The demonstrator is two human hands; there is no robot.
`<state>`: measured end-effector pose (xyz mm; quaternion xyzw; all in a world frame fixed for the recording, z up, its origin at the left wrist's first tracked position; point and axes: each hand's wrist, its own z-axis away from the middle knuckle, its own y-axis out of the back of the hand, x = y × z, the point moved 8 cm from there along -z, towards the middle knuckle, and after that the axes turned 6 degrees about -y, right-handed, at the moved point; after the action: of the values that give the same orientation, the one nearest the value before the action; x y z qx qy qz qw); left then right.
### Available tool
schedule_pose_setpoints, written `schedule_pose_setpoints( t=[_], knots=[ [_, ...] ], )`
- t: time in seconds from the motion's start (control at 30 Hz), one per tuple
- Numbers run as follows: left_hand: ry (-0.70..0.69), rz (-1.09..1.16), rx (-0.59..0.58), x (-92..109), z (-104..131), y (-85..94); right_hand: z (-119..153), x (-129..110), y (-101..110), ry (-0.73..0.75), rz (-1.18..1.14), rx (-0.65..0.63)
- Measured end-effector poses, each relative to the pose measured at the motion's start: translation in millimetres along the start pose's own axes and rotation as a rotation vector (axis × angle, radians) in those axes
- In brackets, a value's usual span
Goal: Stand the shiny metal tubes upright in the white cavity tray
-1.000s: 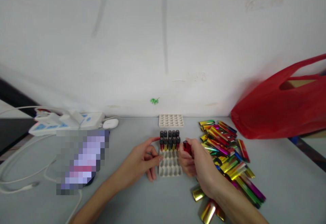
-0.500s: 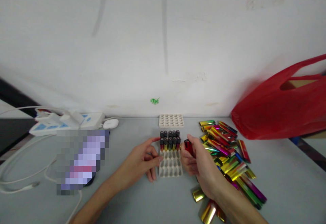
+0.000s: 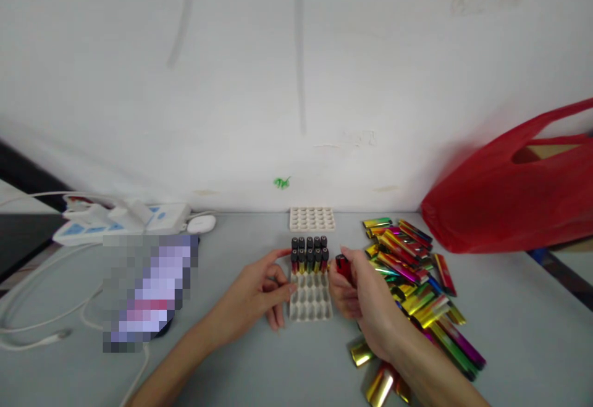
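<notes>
tray (image 3: 311, 299) with two rows of black-topped sticks (image 3: 309, 260)
the left hand (image 3: 262, 289), thumb and first finger spread, touches the tray's left side; the right hand (image 3: 361, 289) grips a red stick (image 3: 343, 266) just beside its right side, near a shiny pile (image 3: 419, 302).

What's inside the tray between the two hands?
In the tray, ten black-topped pieces stand in two rows of five, at the far end. Their bottoms sink out of sight, and the front row covers most of the back row, so mainly its tops show.
</notes>
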<state>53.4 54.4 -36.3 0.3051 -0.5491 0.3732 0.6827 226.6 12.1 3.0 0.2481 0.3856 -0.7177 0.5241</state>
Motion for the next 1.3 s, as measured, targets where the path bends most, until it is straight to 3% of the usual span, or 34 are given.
schedule_pose_setpoints(
  t=[0.23,0.57,0.8,1.17,1.3],
  knots=[
    [-0.013,-0.008,-0.005,-3,-1,0.6,-3,3,7,-0.026,0.023,0.107],
    [-0.014,-0.009,-0.006,-2,1,0.2,1,0,4,-0.028,0.000,0.093],
    [-0.009,-0.005,-0.015,-1,0,-0.4,-7,2,5,-0.012,0.006,-0.017],
    [0.000,0.006,0.001,-1,0,-0.3,15,-44,22,0.489,0.022,0.113],
    [0.005,0.005,0.002,-2,0,-0.3,25,-53,13,0.608,0.079,0.053]
  ],
)
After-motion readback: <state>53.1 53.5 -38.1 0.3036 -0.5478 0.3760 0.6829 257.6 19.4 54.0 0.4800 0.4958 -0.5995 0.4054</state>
